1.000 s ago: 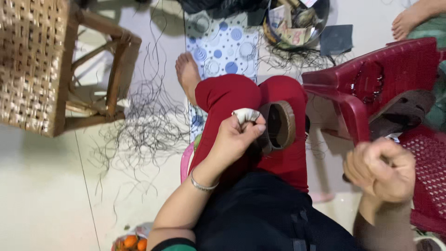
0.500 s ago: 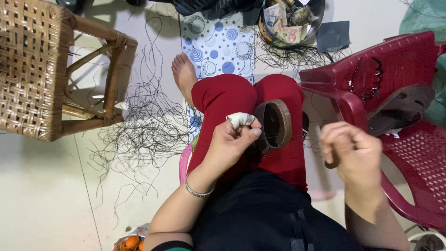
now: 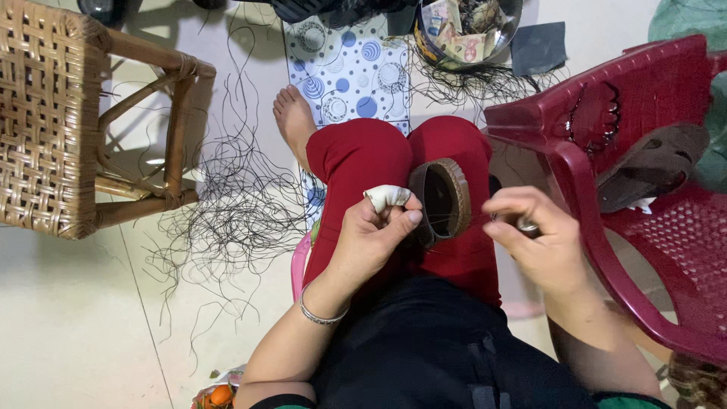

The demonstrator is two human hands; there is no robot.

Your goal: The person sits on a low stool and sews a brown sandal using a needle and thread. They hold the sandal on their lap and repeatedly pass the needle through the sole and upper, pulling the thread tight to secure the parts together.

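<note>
Your left hand (image 3: 371,238) is curled shut around the near rim of the brown shoe piece (image 3: 441,198), which rests on edge on your lap, on the red trouser knee (image 3: 394,163); the forefinger wears a white cloth wrap (image 3: 387,196). Your right hand (image 3: 534,238) sits just beside it, toward the red plastic chair (image 3: 644,197), fingers pinched tight on something small and shiny (a needle or a ring, too small to tell), with what looks like a fine thread running to the shoe piece.

The piece looks light and fairly stiff: a dark, smooth hollow inside, ringed by a ribbed, woven-looking tan edge. That edge should give better purchase than the slick inside, so keep your hold there, thumb on the rim. It is unlikely to be fragile, but it could roll off your knee if you loosen your hold.

Beyond your knee, loose black threads (image 3: 227,220) lie tangled across the pale floor, thin, wiry and easy to snag. A woven cane stool (image 3: 53,113) stands at the far left, a dotted blue-and-white mat (image 3: 356,72) lies under your foot, and a round bowl (image 3: 466,30) of odds and ends sits at the far edge. A dark sandal sole (image 3: 651,163) rests on the chair seat.
</note>
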